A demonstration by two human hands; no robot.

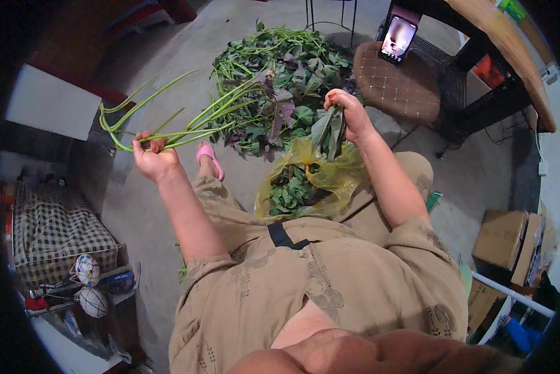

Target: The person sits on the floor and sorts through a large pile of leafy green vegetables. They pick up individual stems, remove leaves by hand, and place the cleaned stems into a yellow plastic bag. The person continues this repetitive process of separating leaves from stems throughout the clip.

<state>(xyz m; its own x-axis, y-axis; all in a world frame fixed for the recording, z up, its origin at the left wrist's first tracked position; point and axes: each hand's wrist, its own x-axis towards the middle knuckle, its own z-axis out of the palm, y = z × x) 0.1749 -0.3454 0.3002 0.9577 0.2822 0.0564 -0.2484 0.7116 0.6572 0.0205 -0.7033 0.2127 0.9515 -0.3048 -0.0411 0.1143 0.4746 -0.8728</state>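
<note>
At the left, my left hand [156, 156] is closed around a bundle of long green stems [121, 119] that fan out to both sides. My right hand [347, 114] grips a small bunch of drooping green leaves [329, 132] above the rim of a yellow plastic bag [340, 187]. The bag stands open between my legs, with picked leaves [289, 189] inside it. In front of me a large heap of leafy greens [280, 79], some leaves purplish, lies on the concrete floor. Its stems partly overlap those from my left hand.
A brown cushioned stool [397, 86] stands ahead on the right, with a lit phone [398, 39] propped on it beside a wooden table edge [518, 46]. Cardboard boxes [499, 238] are at the right. A checkered cloth-covered box [62, 229] and netted balls [87, 270] are at the left.
</note>
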